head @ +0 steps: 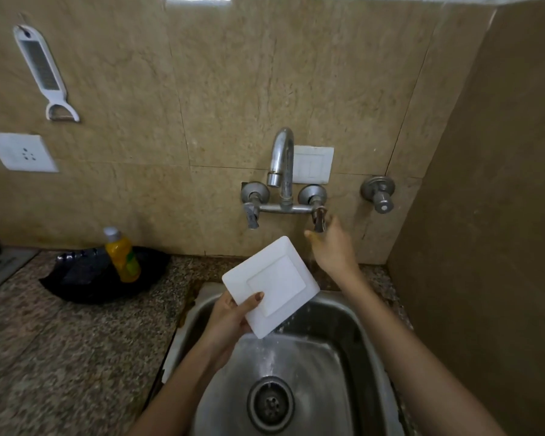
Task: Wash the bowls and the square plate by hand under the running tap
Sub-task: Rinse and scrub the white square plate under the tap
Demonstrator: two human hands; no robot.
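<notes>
The white square plate (pixel 276 286) sits at the centre of the frame, held tilted above the steel sink (pixel 370 338) with one corner pointing down. The left hand (pixel 230 319) grips it by its lower-left edge. The thumb (pixel 255 298) lies pressed across the plate's raised rim on the face turned to the camera. The other fingers are hidden behind the plate, so only the clamping thumb can be seen. Water (pixel 272 354) streams off the plate's lowest corner and spreads over the basin floor toward the drain (pixel 270 404) at lower centre.

The right hand (pixel 331 247) is raised just right of the plate's top corner, apart from the plate, with its back to the camera. Its thumb and forefinger close around the lower end of the right tap lever (pixel 319 217), and the remaining fingers curl behind it out of sight. The curved chrome spout (pixel 282 158) rises above the plate at upper centre, with the left tap lever (pixel 252 215) hanging free beside it.

On the speckled stone counter (pixel 60 341) at left, a yellow bottle (pixel 123 254) stands in a black tray (pixel 85 287). On the tiled wall, a white grater-peeler (pixel 43 70) hangs at upper left above a wall socket (pixel 21 152). A switch plate (pixel 312 165) sits behind the spout, and a separate valve (pixel 378 193) is at right.
</notes>
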